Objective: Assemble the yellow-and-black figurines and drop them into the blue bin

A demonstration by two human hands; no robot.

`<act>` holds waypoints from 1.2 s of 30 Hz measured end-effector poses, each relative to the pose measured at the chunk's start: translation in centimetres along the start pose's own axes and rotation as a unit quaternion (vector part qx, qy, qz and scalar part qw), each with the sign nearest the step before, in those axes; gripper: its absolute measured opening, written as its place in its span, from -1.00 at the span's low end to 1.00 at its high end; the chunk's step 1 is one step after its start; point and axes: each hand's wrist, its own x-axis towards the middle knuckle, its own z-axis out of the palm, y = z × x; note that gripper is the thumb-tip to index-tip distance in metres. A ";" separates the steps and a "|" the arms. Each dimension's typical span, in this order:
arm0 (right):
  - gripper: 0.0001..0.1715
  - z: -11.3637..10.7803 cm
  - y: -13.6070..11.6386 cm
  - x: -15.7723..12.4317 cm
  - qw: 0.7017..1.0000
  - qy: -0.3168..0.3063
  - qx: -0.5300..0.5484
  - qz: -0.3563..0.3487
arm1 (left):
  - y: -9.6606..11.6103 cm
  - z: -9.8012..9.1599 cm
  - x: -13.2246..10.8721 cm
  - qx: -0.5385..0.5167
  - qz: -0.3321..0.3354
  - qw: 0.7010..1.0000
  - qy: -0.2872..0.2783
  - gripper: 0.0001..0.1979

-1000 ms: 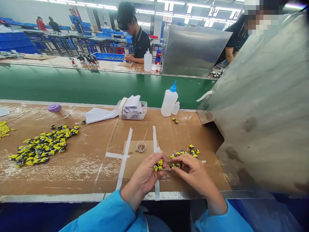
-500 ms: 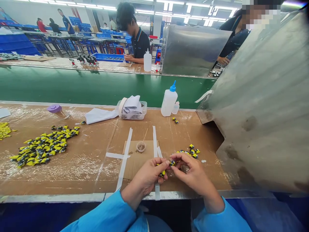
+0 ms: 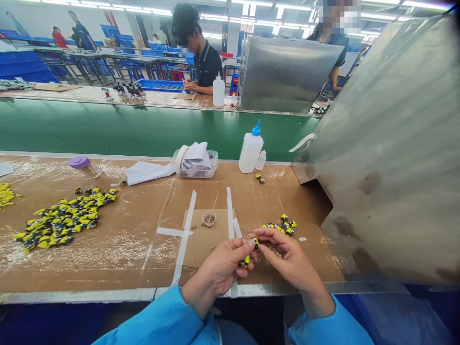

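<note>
Fingers of left hand and right hand, drawn together, pinch yellow-black pieces

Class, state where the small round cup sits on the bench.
In the head view, the small cup sits mid-bench on a cardboard patch, between two white tape strips, just beyond the left hand.

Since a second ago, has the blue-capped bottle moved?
No. The bottle stands in the same spot, near the back edge of the table, just right of the clear tub.
</note>
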 end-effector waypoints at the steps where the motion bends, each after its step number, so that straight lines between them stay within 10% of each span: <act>1: -0.70 0.0 0.0 0.0 1.000 0.001 0.007 0.002 | -0.1 0.0 0.0 -0.001 0.002 1.000 0.001 -0.67; 17: -0.66 0.1 0.5 0.6 0.998 -0.002 0.068 0.018 | -0.1 0.3 -0.1 0.010 0.026 1.000 0.007 -0.65; 22: -0.77 -1.5 1.0 5.5 0.984 0.065 -0.166 0.004 | 0.0 0.6 -0.1 0.011 0.036 0.999 0.035 -0.70; 28: -0.64 -1.7 1.4 7.8 0.968 0.177 -0.178 -0.022 | 0.1 0.5 -0.5 -0.001 0.085 0.994 0.065 -0.70; 32: -0.58 0.7 0.7 4.2 0.978 0.180 0.097 0.041 | 0.3 1.8 0.1 0.084 0.182 0.971 0.132 -0.74; 36: -0.54 4.5 0.2 0.1 0.888 0.168 0.419 0.084 | -0.8 4.7 1.0 0.333 0.345 0.869 0.123 -0.91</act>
